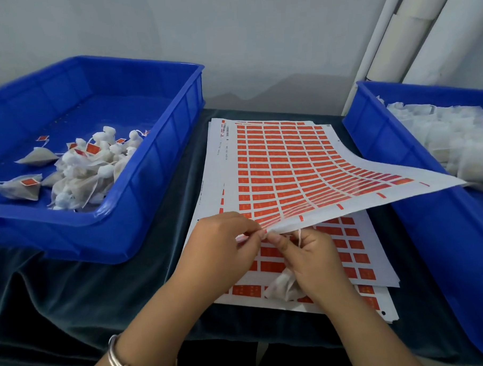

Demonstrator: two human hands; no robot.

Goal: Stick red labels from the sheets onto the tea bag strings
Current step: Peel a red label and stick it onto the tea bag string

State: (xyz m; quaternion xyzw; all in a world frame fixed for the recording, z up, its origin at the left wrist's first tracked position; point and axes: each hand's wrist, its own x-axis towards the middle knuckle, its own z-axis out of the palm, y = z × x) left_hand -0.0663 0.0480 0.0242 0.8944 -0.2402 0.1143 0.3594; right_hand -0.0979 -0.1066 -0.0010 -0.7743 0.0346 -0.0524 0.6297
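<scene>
Dark cloth covers the surface (161,269); bins sit either side of the fingers. Top sheet (289,164) curls up above them. Left hand (223,244) pinches a label at its edge; right hand (313,260) holds bag (281,289) and string (300,237). Peel slowly, then fold squarely over the string.

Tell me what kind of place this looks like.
Probably a small packing workshop, doing hand assembly. Two blue bins flank the table: the left bin holds labelled tea bags, the right bin unlabelled ones. Sheets of red labels lie stacked between them, and the hands work at a sheet's edge.
</scene>
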